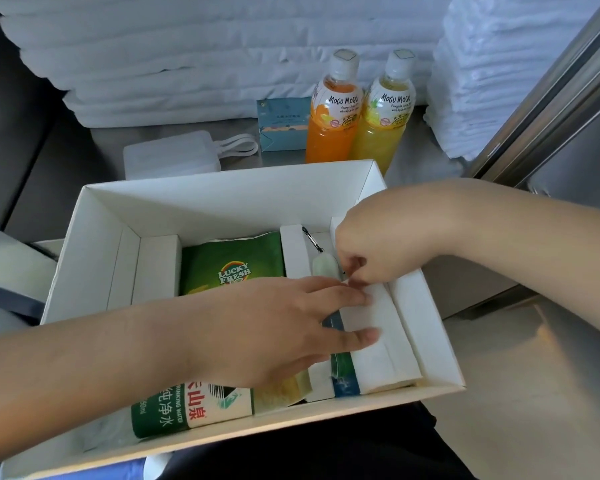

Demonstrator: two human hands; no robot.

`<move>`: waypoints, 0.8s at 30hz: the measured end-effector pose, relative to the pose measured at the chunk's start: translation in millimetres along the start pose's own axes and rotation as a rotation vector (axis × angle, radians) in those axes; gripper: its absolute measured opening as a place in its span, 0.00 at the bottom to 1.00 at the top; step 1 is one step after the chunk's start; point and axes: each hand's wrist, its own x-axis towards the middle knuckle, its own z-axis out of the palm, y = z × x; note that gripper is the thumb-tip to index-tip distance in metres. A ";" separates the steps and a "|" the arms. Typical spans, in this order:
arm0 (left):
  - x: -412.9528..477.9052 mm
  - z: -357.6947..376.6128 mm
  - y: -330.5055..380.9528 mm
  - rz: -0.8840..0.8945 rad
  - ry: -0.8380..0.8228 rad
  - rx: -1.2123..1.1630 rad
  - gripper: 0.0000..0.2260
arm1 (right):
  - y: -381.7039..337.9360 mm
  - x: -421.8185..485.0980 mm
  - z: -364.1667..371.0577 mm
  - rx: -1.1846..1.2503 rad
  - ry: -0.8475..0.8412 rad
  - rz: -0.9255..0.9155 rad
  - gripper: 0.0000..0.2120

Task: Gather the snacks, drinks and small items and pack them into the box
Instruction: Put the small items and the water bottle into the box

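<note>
An open white box [94,237] with card dividers sits in front of me. Inside lie a green Lucky Fresh snack bag [232,261], a green-labelled water bottle [194,407], a blue-green packet [343,375], a white packet [381,348] at the right, and a small pale green charm on a clip [323,268]. My left hand [278,327] reaches across the box, straight fingers resting on the white packet. My right hand [368,251] has curled fingers pinching at that packet's far end, right beside the charm. Orange [333,129] and yellow [381,133] Mogu Mogu bottles stand behind the box.
A white charger with cable [174,157] and a small blue carton [281,126] lie behind the box. Stacked white padding [187,64] lines the back, with another stack [499,81] at the right. A metal cabinet edge [551,109] runs along the right side.
</note>
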 end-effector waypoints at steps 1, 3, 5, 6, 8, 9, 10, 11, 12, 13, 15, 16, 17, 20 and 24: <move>0.0 0.2 -0.4 0.009 0.001 -0.001 0.21 | 0.1 0.1 -0.1 0.011 -0.017 -0.009 0.12; -0.4 0.1 -1.3 0.041 0.011 0.021 0.21 | 0.7 -1.1 -1.2 0.038 -0.051 -0.017 0.11; -1.5 0.3 -0.3 0.078 0.018 0.044 0.21 | 1.4 -2.0 -1.7 0.068 -0.080 -0.017 0.14; -2.3 0.8 1.3 0.090 0.015 0.031 0.21 | 1.4 -2.2 -1.5 0.073 -0.089 -0.014 0.18; -3.8 1.6 5.4 0.094 0.000 -0.009 0.21 | 0.9 -2.5 0.1 0.063 -0.097 0.002 0.24; -4.0 1.9 6.7 0.092 -0.006 -0.007 0.21 | 0.3 -2.4 1.4 0.058 -0.099 0.012 0.25; -4.2 2.3 7.3 0.093 -0.013 0.010 0.22 | 0.0 -1.9 2.3 0.056 -0.100 0.020 0.25; -4.0 2.5 7.4 0.094 -0.020 0.028 0.23 | -0.5 -1.2 3.0 0.054 -0.104 0.024 0.26; -3.7 2.3 7.7 0.092 -0.025 0.037 0.23 | -1.2 -0.8 3.2 0.047 -0.109 0.026 0.26; -3.2 1.9 8.4 0.087 -0.029 0.041 0.22 | -2.1 -0.2 3.3 0.033 -0.111 0.023 0.25; -2.9 2.7 10.1 0.077 -0.035 0.041 0.22 | -4.6 0.6 3.5 -0.001 -0.102 0.013 0.22; -3.1 4.1 10.7 0.076 -0.035 0.044 0.23 | -5.8 0.8 3.7 -0.013 -0.099 0.012 0.22; -3.0 6.3 11.4 0.079 -0.036 0.051 0.23 | -7.1 1.3 4.2 -0.023 -0.098 0.012 0.21; -1.3 14.7 13.5 0.088 -0.031 0.069 0.23 | -11.0 3.2 7.4 -0.053 -0.093 0.013 0.23; -0.3 21.5 13.8 0.086 -0.019 0.091 0.22 | -13.3 3.7 8.3 -0.072 -0.091 0.022 0.24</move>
